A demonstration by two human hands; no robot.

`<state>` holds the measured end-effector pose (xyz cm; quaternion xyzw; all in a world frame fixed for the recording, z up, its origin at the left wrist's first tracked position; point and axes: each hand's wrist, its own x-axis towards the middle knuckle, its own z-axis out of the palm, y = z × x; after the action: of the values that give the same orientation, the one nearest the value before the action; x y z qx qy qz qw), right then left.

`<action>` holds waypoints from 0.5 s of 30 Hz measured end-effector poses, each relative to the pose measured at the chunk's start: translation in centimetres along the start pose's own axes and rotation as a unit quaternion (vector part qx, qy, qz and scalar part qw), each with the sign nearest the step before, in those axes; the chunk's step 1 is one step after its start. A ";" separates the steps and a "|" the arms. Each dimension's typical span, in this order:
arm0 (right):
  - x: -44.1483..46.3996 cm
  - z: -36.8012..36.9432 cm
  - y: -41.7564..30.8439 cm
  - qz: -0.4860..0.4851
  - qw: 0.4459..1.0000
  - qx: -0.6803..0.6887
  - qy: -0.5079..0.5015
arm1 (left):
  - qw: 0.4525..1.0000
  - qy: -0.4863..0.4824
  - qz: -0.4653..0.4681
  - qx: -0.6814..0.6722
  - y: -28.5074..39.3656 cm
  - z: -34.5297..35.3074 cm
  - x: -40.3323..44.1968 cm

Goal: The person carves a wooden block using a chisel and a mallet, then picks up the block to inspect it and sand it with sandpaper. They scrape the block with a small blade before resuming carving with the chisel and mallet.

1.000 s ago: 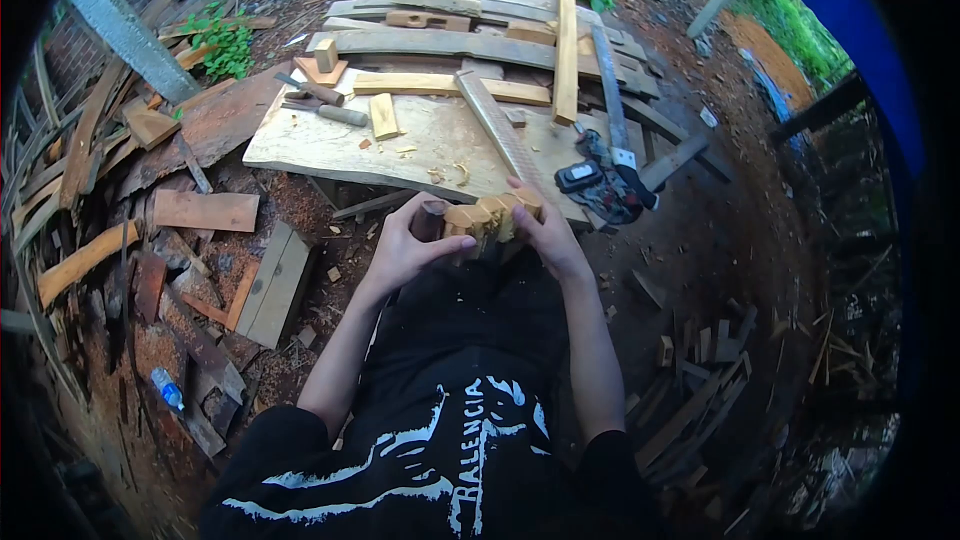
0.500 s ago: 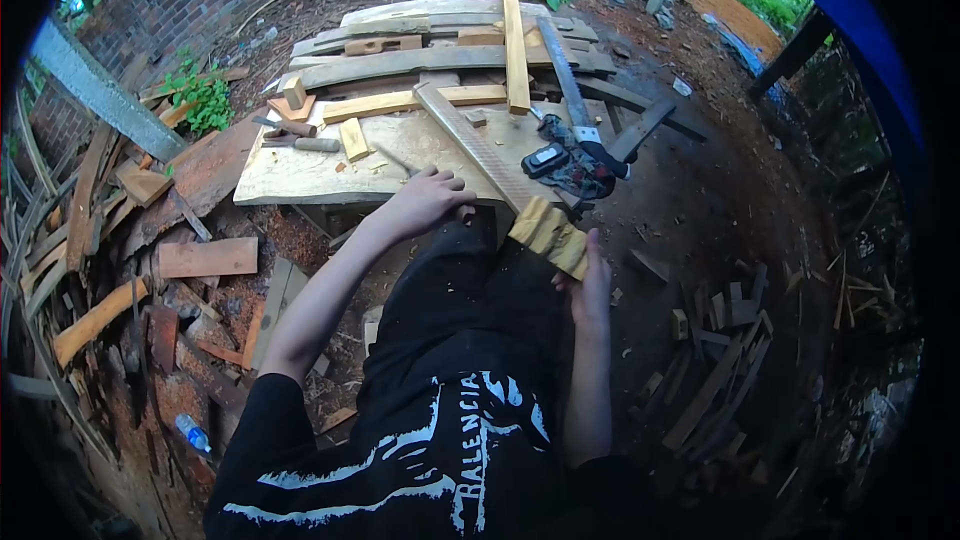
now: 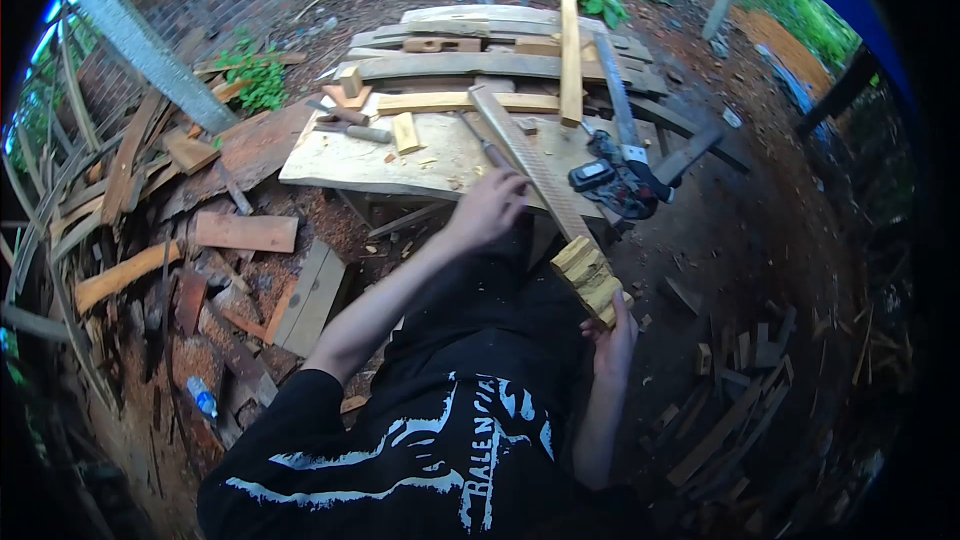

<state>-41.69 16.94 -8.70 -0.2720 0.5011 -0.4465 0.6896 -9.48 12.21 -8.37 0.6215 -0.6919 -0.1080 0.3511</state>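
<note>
My right hand (image 3: 612, 338) grips the near end of a short yellowish wooden block (image 3: 588, 282) with a rough, carved surface. The block's far end lies against the near end of a long, narrow wooden strip (image 3: 530, 155) that slants across the bench. My left hand (image 3: 487, 208) is over the bench's front edge, fingers loosely bent and apart, with nothing visible in it. Just beyond its fingertips, a chisel-like tool (image 3: 492, 153) with a brown handle and dark, thin blade rests on the bench; whether the fingers touch the handle is unclear.
On the plank bench (image 3: 330, 162) are wooden-handled tools (image 3: 367, 132), a small wood block (image 3: 406, 133) and an upright-pointing yellow batten (image 3: 570, 60). A handsaw (image 3: 622, 90) lies right, beside a dark cloth (image 3: 628, 198) with a black device (image 3: 592, 174). Offcuts (image 3: 245, 231) litter the ground.
The view has shifted, moving the scene rightward. The chisel-like tool, blurred by my left hand before, now lies farther right and forward on the bench. My right hand still holds the block.
</note>
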 end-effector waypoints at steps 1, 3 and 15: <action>-0.3 0.3 0.1 0.005 1.000 -0.004 -0.009 | 0.990 -0.021 -0.052 -0.128 2.5 -0.1 -0.8; -1.3 1.0 -0.2 -0.032 0.999 -0.032 -0.030 | 0.933 -0.051 -0.164 -0.317 7.4 -0.4 -2.7; -1.8 5.2 -0.1 -0.015 0.981 -0.153 -0.118 | 0.800 -0.011 -0.293 -0.523 2.5 -0.9 -8.3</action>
<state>-37.11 18.12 -5.97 -0.4326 0.4746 -0.3400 0.6870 -11.04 20.70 -9.19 0.5153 -0.3186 -0.5579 0.5672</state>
